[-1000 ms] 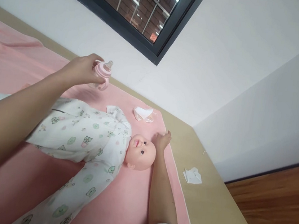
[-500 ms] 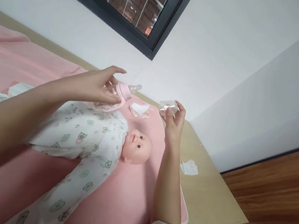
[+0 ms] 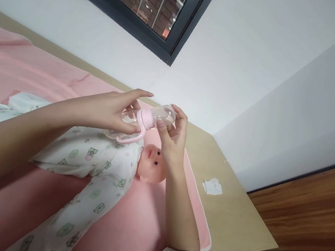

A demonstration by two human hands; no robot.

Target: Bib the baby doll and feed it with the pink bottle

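My left hand (image 3: pixel 120 111) is closed round a clear baby bottle (image 3: pixel 130 117) with a pink collar and pink handles, tilted with its top to the right. My right hand (image 3: pixel 174 136) grips a clear bottle cap (image 3: pixel 165 115) between thumb and fingers. The cap sits over the nipple end, against the pink collar; whether it is fastened I cannot tell. Below the hands a baby doll (image 3: pixel 152 164) lies on its back in a white printed outfit (image 3: pixel 98 162), its head partly covered by my right hand and wrist.
A pink blanket (image 3: pixel 131 223) lies under the doll on a tan tabletop (image 3: pixel 229 222). A crumpled white tissue (image 3: pixel 212 186) rests to the right. Behind stands a white wall with a dark-framed window (image 3: pixel 167 52); wooden panelling (image 3: pixel 306 212) is at the right.
My right hand has brought the cap left onto the bottle's nipple end. My left hand has moved slightly right and down with the bottle.
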